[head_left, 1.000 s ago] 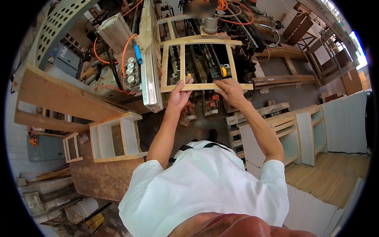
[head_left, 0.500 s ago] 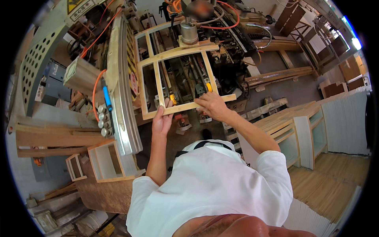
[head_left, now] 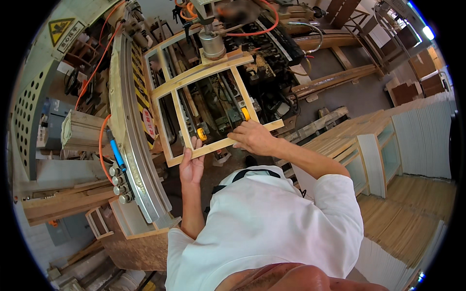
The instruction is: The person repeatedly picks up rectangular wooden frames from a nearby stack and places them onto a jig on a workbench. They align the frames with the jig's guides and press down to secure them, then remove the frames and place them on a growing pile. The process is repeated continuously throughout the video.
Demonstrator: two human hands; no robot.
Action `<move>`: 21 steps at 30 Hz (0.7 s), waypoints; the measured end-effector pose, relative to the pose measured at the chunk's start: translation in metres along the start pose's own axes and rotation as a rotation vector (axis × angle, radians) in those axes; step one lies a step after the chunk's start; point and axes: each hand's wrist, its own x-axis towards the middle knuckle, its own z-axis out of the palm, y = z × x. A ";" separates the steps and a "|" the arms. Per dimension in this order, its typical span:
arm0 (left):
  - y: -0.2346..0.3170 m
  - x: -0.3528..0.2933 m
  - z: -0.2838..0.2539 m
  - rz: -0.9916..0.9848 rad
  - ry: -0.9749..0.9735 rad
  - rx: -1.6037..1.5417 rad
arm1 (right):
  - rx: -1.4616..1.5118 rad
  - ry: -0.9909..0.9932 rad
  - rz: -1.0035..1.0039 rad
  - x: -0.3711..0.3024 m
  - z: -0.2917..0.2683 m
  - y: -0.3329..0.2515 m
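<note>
A pale wooden frame [head_left: 213, 148] with crossbars lies over the bed of a machine, its near rail toward me. My left hand [head_left: 192, 167] is closed on that rail near its left corner, thumb on the near side and fingertips beyond it. Farther right, my right hand [head_left: 255, 138] grips the same rail from above with bent fingers. Just past the rail are two yellow fittings [head_left: 201, 134] on the machine. A metal cylinder [head_left: 213, 44] on a wooden block stands over the frame's far crossbar.
On my left runs a long metal machine beam [head_left: 138, 165] with a blue tool and orange hoses by it. Stacked glazed wooden frames [head_left: 371, 160] stand at the right. A small wooden frame unit [head_left: 141, 216] rests at lower left, and a pallet [head_left: 323, 121] lies on the floor.
My view has turned a little, so machine and frame appear shifted left, with the frame's near rail lower. Both hands keep about the same hold on the rail.
</note>
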 end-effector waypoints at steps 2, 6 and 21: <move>0.001 0.000 0.001 -0.010 0.003 -0.013 | -0.004 0.002 0.000 0.002 -0.001 0.000; 0.001 -0.003 0.006 -0.015 0.003 -0.020 | 0.006 0.023 -0.011 0.009 -0.011 0.000; 0.012 0.085 0.022 0.124 0.095 -0.132 | -0.120 0.122 -0.094 0.082 0.005 0.055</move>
